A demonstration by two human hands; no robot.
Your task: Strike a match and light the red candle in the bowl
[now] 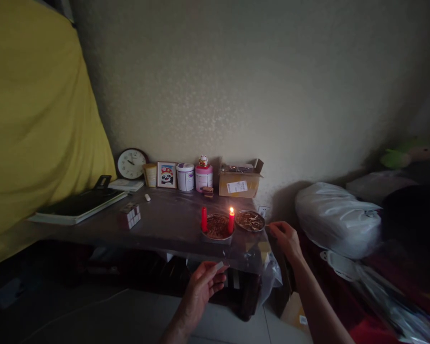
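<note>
The left hand [202,284] pinches a small pale box [219,265] below the desk's [165,224] front edge. The right hand [284,237] pinches a thin stick [267,225] beside the dish [250,220] at the desk's right front corner. A lit red candle [231,220] stands in the neighbouring bowl [217,228].

A dim room in someone's home, lived-in and a little cluttered. A low table [165,224] stands against a textured wallpapered wall [236,86], lined with household keepsakes: a round wall clock [131,163], a small framed panda picture [166,175], two storage tins [185,177], a lucky cat figurine [203,160] and an opened cardboard parcel [239,183]. A yellow cloth [32,119] hangs at the left. A stuffed white plastic bag [337,217] and a plush toy [408,153] sit on the right.
</note>
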